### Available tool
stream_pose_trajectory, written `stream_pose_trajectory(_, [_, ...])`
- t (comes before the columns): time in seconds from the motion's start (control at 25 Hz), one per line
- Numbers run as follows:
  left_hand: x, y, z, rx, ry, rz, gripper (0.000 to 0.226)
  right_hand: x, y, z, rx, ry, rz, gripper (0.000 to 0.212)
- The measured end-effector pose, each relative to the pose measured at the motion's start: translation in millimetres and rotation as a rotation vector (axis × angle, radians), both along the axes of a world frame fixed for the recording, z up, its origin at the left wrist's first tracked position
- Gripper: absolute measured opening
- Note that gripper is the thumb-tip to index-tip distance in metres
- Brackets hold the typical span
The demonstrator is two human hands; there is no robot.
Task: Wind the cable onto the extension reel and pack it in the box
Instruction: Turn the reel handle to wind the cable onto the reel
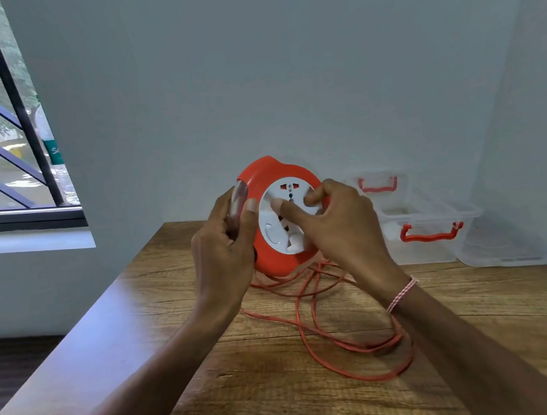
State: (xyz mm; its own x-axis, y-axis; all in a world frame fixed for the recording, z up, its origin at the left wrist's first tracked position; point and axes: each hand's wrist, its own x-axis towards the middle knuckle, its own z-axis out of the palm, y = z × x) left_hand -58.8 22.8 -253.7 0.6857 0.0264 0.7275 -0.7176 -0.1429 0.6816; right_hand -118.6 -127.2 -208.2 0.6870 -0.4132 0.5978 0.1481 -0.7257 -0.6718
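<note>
An orange extension reel (273,262) with a white socket face is held upright above the wooden table (483,326). My left hand (224,250) grips its left rim, thumb on the front edge. My right hand (338,223) rests on the white socket disc, thumb and fingers pinched on it. The orange cable (335,340) hangs from the reel's underside and lies in loose loops on the table between my forearms. A clear plastic box (416,215) with orange latches stands open at the back right against the wall.
The box's clear lid (505,249) lies just right of the box in the corner. A wall closes the back and right sides. The table's left edge drops to a dark floor; a barred window (1,136) sits at the upper left.
</note>
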Motion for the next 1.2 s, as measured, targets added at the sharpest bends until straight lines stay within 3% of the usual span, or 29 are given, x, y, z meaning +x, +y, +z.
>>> stream_pose_trajectory(0.12, [3.6,2.6,1.4,0.003,0.045,-0.003,0.06,-9.9,-12.7,-0.2,-0.543,-0.17,-0.009,0.052])
stream_pose_trajectory(0.2, [5.3,5.1,3.9,-0.012,0.085,-0.023,0.063,-12.5,-21.4,0.6,-0.889,-0.167,0.035,0.049])
stream_pose_trajectory(0.36, [6.4,8.8,8.4,-0.02,0.111,-0.042,0.061,-14.7,-23.6,2.2,-1.113,-0.135,-0.005,0.058])
stream_pose_trajectory(0.44, [5.6,7.8,7.6,-0.003,0.105,-0.045,0.063,-14.1,-20.8,0.2,-1.162,-0.156,-0.043,0.063])
stream_pose_trajectory(0.56, [4.2,5.3,4.0,0.019,0.072,-0.041,0.059,-13.8,-12.5,0.4,-1.019,-0.157,-0.052,0.061])
stream_pose_trajectory(0.64, [3.1,3.5,1.9,0.028,0.024,-0.007,0.058,-10.3,-5.6,-2.2,-0.79,-0.181,-0.09,0.063])
stream_pose_trajectory(0.76, [1.1,1.1,-0.1,0.047,-0.03,0.011,0.056,-2.3,1.1,-3.9,-0.22,-0.043,-0.028,0.062])
stream_pose_trajectory(0.8, [1.0,0.0,-0.5,0.047,-0.028,0.002,0.054,-1.5,1.2,-4.1,-0.117,-0.009,-0.013,0.06])
stream_pose_trajectory(0.88, [1.5,-0.5,-0.6,0.037,-0.011,-0.006,0.053,-3.5,-2.1,-4.2,-0.222,-0.048,-0.037,0.057])
stream_pose_trajectory(1.0, [4.9,2.7,2.4,-0.006,0.04,-0.021,0.058,-9.3,-12.1,-1.4,-0.696,-0.197,-0.007,0.051])
stream_pose_trajectory(1.08, [7.3,7.3,5.4,-0.042,0.062,-0.051,0.053,-11.7,-18.8,1.6,-0.952,-0.166,0.024,0.05])
stream_pose_trajectory(1.2, [6.6,9.6,9.7,-0.027,0.061,-0.086,0.036,-13.7,-23.8,3.5,-1.161,-0.119,-0.011,0.059])
